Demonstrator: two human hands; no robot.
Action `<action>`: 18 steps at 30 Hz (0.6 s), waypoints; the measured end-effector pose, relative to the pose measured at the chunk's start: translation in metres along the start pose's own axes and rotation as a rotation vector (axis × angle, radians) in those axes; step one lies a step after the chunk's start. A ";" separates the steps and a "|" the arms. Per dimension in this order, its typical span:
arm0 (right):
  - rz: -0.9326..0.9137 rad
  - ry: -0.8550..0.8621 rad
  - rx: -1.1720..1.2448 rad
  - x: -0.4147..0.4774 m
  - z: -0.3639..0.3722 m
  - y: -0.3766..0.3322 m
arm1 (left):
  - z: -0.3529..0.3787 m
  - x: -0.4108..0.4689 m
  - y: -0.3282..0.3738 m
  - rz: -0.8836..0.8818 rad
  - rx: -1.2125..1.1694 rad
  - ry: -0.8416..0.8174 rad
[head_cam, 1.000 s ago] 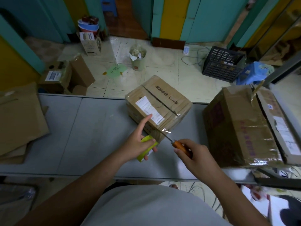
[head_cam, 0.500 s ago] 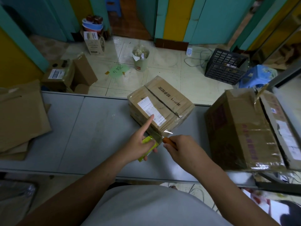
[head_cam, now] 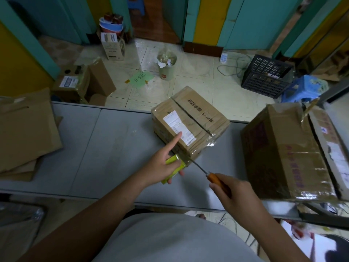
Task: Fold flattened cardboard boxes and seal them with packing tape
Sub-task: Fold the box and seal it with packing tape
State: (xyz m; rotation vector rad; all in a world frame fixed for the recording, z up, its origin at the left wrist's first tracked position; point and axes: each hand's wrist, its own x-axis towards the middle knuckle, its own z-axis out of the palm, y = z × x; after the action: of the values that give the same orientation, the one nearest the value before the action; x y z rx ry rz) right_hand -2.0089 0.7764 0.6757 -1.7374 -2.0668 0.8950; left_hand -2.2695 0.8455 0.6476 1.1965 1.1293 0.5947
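Note:
A small taped cardboard box (head_cam: 196,118) with a white label sits on the grey table (head_cam: 105,148). My left hand (head_cam: 162,163) grips a yellow-green tape roll (head_cam: 174,167) just in front of the box, index finger stretched out onto the box's near edge. A strip of clear tape runs from the roll to the box corner. My right hand (head_cam: 238,197) grips the orange handle of a knife (head_cam: 217,180); its thin blade reaches left to the tape beside the roll.
A large taped cardboard box (head_cam: 294,152) stands on the table at the right. Flattened cardboard (head_cam: 24,133) is stacked at the left. Beyond the table, on the tiled floor, are an open box (head_cam: 81,84), a bin (head_cam: 167,66), a black crate (head_cam: 266,76) and a blue stool (head_cam: 304,87).
My right hand pushed the knife in toward the tape roll, then drew back to the right, so the blade shows again. My left hand kept its hold on the roll.

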 end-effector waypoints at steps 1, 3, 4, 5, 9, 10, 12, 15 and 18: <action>0.009 0.003 0.018 -0.006 0.001 0.004 | 0.000 0.000 0.000 -0.003 0.002 -0.001; 0.040 0.017 0.038 -0.013 0.006 0.013 | -0.001 0.001 0.000 -0.005 0.002 -0.004; 0.052 0.029 0.046 -0.014 0.009 0.016 | -0.002 0.002 0.000 -0.003 -0.001 -0.006; 0.062 0.040 0.055 -0.015 0.012 0.018 | -0.002 0.002 0.000 -0.001 -0.004 -0.007; 0.046 0.027 0.047 -0.003 0.026 0.019 | -0.002 0.002 0.001 -0.004 0.015 -0.023; 0.042 0.018 0.044 0.000 0.029 0.020 | -0.002 0.002 0.001 -0.006 0.017 -0.023; 0.045 0.003 0.019 0.005 0.034 0.026 | -0.003 0.002 0.001 -0.006 0.028 -0.023; 0.067 -0.007 -0.067 0.005 0.043 0.050 | -0.003 0.001 0.002 0.001 0.038 -0.027; 0.113 -0.011 -0.142 0.004 0.057 0.088 | -0.007 0.001 0.000 -0.002 0.060 -0.036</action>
State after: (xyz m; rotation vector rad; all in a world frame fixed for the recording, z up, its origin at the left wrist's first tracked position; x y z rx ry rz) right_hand -1.9749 0.7715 0.5765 -1.9428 -2.1032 0.8076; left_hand -2.2757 0.8493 0.6476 1.2523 1.1247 0.5388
